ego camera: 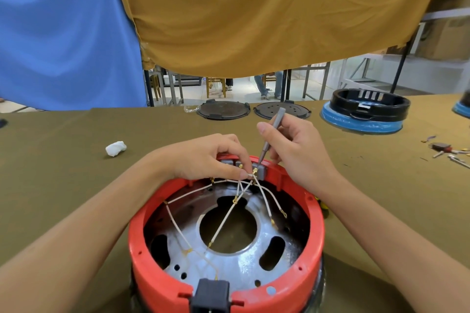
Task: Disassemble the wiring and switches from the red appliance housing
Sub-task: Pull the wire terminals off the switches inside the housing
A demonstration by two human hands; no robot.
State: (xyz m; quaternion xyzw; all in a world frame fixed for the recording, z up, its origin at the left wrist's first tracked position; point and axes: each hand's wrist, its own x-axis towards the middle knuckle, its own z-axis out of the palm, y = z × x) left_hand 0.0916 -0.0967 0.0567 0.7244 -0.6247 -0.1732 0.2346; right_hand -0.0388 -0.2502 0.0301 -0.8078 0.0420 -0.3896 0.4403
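L hand (pixel 208 157) pinching wire (pixel 250 175), R hand (pixel 297 150) w/ screwdriver (pixel 270 134)

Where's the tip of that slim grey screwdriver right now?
In the head view, the slim grey screwdriver, held in the right hand, has its tip at the grey switch block on the far rim of the red round housing, beside the left hand's fingers.

2 bare forearms reach in toward the red housing (pixel 315 256). No sleeves, gloves, rings or watches show on them. The left hand (pixel 206 157) and right hand (pixel 297 150) have short, unpainted nails, and the forearms look slim and smooth.
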